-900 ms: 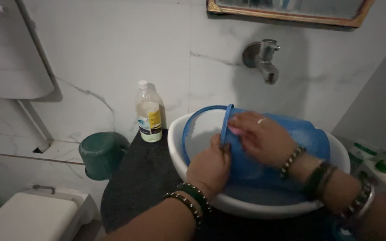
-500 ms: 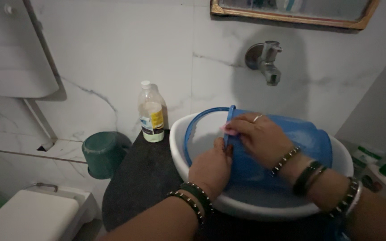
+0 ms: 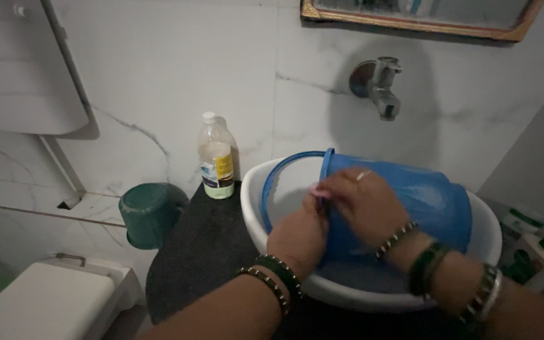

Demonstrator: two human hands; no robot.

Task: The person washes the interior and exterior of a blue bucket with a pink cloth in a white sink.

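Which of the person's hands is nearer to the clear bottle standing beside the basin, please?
Left. The left hand grips the blue bucket's rim, on the side towards the bottle; the right hand rests on the bucket, farther away.

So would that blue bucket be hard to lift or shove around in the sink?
The bucket probably lifts easily: it lies on its side, so little water stays in. Being round, it may roll in the sink. If wet, it could slip.

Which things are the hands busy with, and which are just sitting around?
Busy with:
blue bucket, lying on its side
white sink
left hand, right hand, both on the bucket's rim

Sitting around:
bottle
green mug
tap
mirror
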